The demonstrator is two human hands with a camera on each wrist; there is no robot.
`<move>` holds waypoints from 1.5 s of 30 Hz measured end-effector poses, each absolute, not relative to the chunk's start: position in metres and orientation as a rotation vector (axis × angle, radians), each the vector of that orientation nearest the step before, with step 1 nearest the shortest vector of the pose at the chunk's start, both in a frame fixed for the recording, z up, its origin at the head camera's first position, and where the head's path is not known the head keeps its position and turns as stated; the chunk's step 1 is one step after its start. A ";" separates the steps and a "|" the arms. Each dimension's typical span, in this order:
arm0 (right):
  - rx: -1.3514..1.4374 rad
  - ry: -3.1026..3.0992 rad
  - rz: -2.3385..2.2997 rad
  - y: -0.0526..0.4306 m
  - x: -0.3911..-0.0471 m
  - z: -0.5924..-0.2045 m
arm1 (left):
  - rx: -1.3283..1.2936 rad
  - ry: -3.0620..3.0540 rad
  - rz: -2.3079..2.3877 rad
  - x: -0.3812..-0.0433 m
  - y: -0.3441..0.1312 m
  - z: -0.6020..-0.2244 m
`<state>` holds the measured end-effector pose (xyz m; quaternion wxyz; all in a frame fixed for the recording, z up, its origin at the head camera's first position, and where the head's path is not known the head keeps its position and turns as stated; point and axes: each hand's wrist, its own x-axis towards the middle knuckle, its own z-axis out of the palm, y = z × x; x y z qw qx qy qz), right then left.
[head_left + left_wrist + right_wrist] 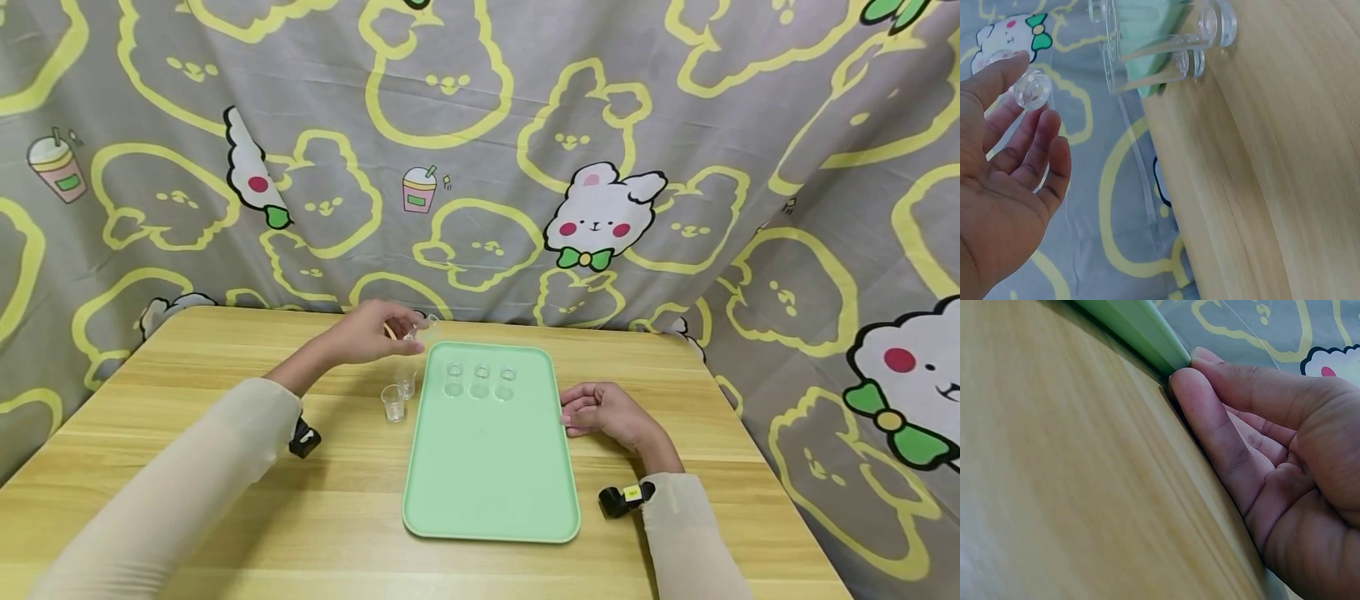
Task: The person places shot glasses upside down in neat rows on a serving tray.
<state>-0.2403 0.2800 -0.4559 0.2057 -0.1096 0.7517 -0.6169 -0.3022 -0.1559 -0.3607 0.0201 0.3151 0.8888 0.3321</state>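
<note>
My left hand pinches a small clear plastic cup between thumb and fingers, above the table just off the far left corner of the green tray. Three more clear cups stand in a row on the tray's far part, among them a middle one. Left of the tray, a clear cup stands on the table, with another cup close behind it, below my left hand. At the tray's right edge, my right hand holds the rim, thumb and forefinger meeting there in the right wrist view.
The wooden table carries the tray near its middle. A patterned grey curtain hangs right behind the table's far edge and along its right side. A black wrist camera sits below the right hand.
</note>
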 end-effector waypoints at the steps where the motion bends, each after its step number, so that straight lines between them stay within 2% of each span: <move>1: -0.304 2.095 -1.720 0.280 -0.240 -0.456 | 0.993 2.755 1.027 -0.302 -0.155 -0.360; 33: -0.274 2.088 -1.729 0.280 -0.241 -0.459 | 1.280 2.577 0.957 -0.284 -0.130 -0.355; 45: -0.256 2.089 -1.728 0.279 -0.241 -0.458 | 1.205 2.567 0.875 -0.276 -0.121 -0.355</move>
